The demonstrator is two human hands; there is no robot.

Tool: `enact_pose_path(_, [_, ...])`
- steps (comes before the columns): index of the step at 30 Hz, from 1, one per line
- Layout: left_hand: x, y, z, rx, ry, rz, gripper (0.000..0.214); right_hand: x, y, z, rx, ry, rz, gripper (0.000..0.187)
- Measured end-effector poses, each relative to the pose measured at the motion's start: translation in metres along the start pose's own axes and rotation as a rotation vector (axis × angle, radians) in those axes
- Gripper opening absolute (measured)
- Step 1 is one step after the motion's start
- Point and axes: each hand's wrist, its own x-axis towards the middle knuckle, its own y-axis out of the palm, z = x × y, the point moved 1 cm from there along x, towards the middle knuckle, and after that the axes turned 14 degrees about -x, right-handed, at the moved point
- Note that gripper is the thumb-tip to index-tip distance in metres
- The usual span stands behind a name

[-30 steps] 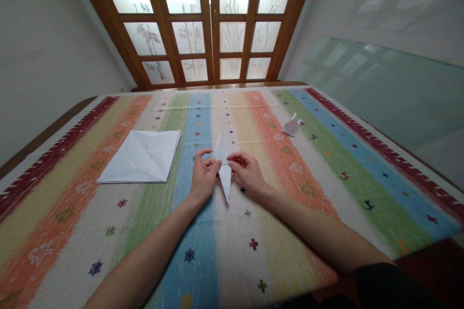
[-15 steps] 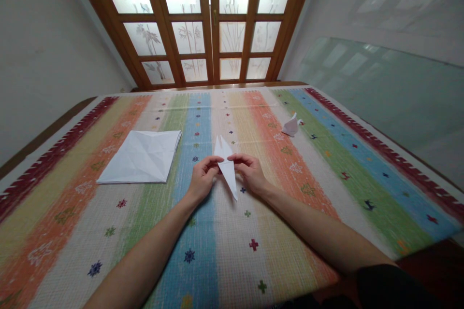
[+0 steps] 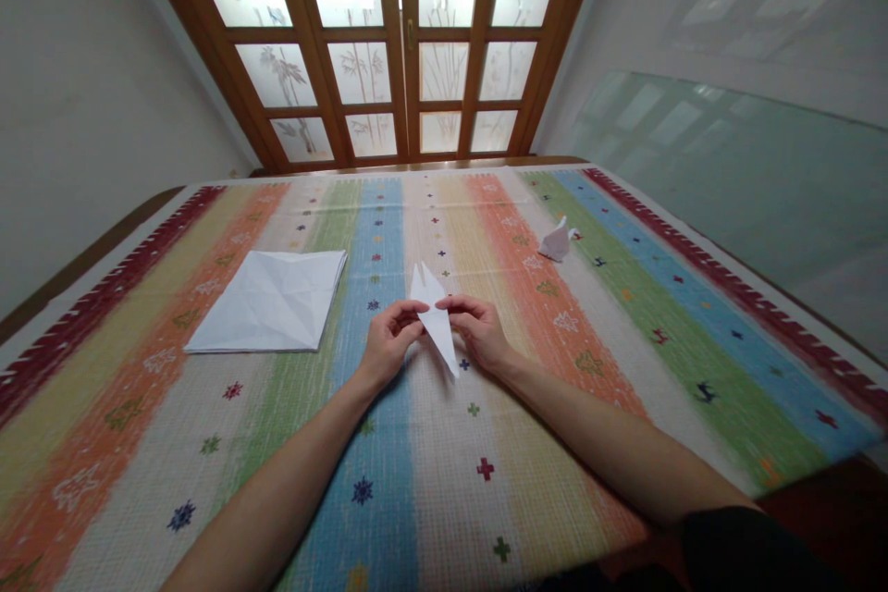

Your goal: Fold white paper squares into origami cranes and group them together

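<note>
A narrow, pointed piece of folded white paper (image 3: 438, 326) is held just above the striped tablecloth (image 3: 555, 333) at the table's middle. My left hand (image 3: 387, 347) pinches its left side with fingers closed. Fingers closed as well, my right hand (image 3: 477, 329) pinches the right side. Two thin points of the folded white paper stick up behind my fingers, and one long point slants down toward me and to the right.
A stack of creased white paper sheets (image 3: 272, 301) lies to the left on the cloth. A small finished white paper figure (image 3: 557, 241) stands at the back right. A glass panel (image 3: 735, 166) leans along the right wall. Wooden doors (image 3: 402, 37) close the far end.
Both hands turned the folded paper a little, so its lower point swung from straight toward me to the right. My left thumb and fingers closed on it.
</note>
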Motion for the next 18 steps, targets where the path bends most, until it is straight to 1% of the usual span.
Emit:
enact_pose_path(7, [0.001, 0.000, 0.001, 0.079, 0.044, -0.030, 0.020, 0.000, 0.001, 0.004, -0.053, -0.019, -0.022, 0.010])
enact_pose_path(11, [0.002, 0.001, 0.002, 0.115, 0.067, -0.053, 0.021, -0.002, 0.004, 0.008, -0.105, -0.003, -0.039, 0.015])
enact_pose_path(16, [0.001, 0.003, 0.006, 0.104, 0.049, -0.038, 0.020, -0.004, 0.007, 0.010, -0.139, 0.000, -0.081, 0.023])
enact_pose_path(18, [0.000, 0.004, 0.008, 0.092, 0.039, -0.050, 0.021, -0.005, 0.007, 0.010, -0.130, -0.003, -0.103, 0.026])
